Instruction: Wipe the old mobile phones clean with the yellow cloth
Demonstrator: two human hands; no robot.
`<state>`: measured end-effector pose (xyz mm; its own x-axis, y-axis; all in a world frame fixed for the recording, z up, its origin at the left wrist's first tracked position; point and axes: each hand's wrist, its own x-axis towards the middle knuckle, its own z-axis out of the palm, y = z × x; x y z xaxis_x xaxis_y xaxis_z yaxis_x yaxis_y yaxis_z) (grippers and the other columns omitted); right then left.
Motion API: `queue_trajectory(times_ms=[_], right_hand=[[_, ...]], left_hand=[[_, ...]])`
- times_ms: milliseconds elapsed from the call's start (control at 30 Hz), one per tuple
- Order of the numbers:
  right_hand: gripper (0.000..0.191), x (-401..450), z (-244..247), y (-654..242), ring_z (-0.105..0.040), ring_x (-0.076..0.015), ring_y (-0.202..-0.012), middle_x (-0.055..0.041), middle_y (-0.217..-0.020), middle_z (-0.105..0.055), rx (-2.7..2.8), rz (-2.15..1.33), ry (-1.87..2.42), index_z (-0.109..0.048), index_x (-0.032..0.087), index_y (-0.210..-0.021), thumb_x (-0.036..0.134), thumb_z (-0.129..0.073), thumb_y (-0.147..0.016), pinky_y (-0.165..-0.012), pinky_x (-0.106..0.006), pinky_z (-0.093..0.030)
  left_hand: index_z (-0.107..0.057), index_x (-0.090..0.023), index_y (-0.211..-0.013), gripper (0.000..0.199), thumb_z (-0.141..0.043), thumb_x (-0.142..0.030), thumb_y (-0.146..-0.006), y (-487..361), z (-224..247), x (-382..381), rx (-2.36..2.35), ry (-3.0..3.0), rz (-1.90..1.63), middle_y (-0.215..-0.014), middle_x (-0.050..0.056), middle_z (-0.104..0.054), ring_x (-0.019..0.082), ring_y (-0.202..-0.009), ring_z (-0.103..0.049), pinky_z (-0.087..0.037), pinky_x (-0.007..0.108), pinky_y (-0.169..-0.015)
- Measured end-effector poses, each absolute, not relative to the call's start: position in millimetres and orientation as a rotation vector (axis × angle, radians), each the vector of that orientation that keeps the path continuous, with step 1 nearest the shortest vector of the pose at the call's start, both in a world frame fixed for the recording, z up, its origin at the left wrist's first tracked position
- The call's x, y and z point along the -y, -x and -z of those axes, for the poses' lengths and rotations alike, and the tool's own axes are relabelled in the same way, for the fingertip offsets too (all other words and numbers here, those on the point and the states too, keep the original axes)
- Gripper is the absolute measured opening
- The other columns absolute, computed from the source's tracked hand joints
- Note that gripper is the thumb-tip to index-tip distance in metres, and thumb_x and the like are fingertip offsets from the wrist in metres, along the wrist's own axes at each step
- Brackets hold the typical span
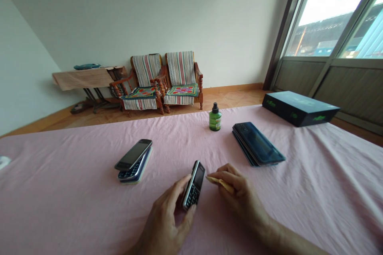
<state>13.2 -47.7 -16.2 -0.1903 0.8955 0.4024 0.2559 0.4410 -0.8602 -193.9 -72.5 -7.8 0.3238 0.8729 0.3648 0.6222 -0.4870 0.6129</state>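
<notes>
My left hand [167, 215] grips a black keypad phone [194, 186] with a silver edge, tilted so that its screen and keys face right. Beside it, my right hand [239, 191] pinches a small yellow cloth [223, 183], whose tip points toward the phone's side with a slight gap. To the left lies a stack of phones [136, 163], a dark-screened one on top of a keypad one. On the right is another stack, topped by a glossy dark blue smartphone [260, 141]. A green bottle with a black cap [214, 118] stands upright beyond my hands.
A pink sheet [74, 203] covers the wide surface under everything. At its far right corner sits a black box [299, 107] with green lettering. Beyond the edge are two wooden armchairs [180, 71] and a cloth-covered table [86, 78]. A white object [4, 162] shows at the left edge.
</notes>
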Motion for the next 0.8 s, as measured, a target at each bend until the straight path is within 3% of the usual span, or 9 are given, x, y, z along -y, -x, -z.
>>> queue_trajectory(times_ms=[367,667,800], right_hand=[[0.028,45,23,-7,-0.061,-0.0154,-0.079,-0.0057,-0.088,-0.061,1.664,-0.64,0.972,-0.067,0.02,-0.102,0.009,-0.049,-0.085,-0.07,-0.025,-0.05],[0.035,47,20,-7,-0.058,-0.0161,-0.078,-0.006,-0.088,-0.058,1.767,-0.447,0.985,-0.068,0.021,-0.104,0.004,-0.046,-0.083,-0.066,-0.027,-0.049],[0.03,63,16,3,-0.055,-0.0175,-0.077,-0.0073,-0.085,-0.058,1.919,-0.453,0.918,-0.067,0.02,-0.101,0.005,-0.046,-0.085,-0.065,-0.028,-0.048]], left_hand=[[-0.048,-0.026,-0.126,0.053,-0.06,-0.006,-0.079,194,10,73,-1.164,-2.279,-0.932,-0.117,0.002,-0.066,0.018,-0.107,-0.064,-0.052,0.027,-0.094],[-0.046,-0.024,-0.129,0.042,-0.054,-0.016,-0.089,194,16,77,-1.09,-2.519,-0.959,-0.103,0.005,-0.069,0.019,-0.095,-0.069,-0.055,0.028,-0.089],[-0.05,-0.026,-0.123,0.037,-0.054,-0.014,-0.087,192,12,78,-1.124,-2.477,-1.015,-0.101,0.003,-0.071,0.018,-0.092,-0.07,-0.057,0.023,-0.083]])
